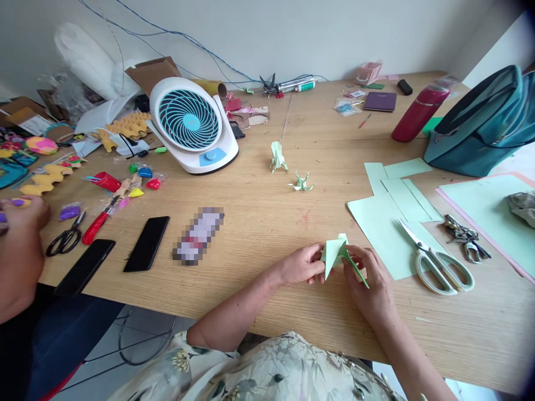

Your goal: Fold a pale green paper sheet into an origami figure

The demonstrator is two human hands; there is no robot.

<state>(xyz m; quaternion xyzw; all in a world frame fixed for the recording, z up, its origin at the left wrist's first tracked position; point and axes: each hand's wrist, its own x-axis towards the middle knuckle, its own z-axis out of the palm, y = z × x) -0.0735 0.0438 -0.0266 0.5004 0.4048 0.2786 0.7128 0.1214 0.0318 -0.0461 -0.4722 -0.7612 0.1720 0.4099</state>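
Between my two hands is a piece of folded light green paper (333,255), with pointed flaps standing out from it. My left hand (304,264) pinches its left side, thumb in front. On the other side, the fingers of my right hand (370,273) close on the paper near a narrow flap that slants down to the right. Some fingertips are hidden behind the folds. Farther back on the table stand two finished-looking green paper figures, a taller one (277,156) and a low, spread-legged one (301,181). Right of my hands, scissors (438,262) lie partly on green paper sheets (370,223).
Keys (466,238) lie right of the scissors. A red bottle (420,113) and a teal bag (480,125) stand at back right. A white fan (190,125) stands at back left. Two phones (147,244) lie near the front edge, beside another person's arm (20,256).
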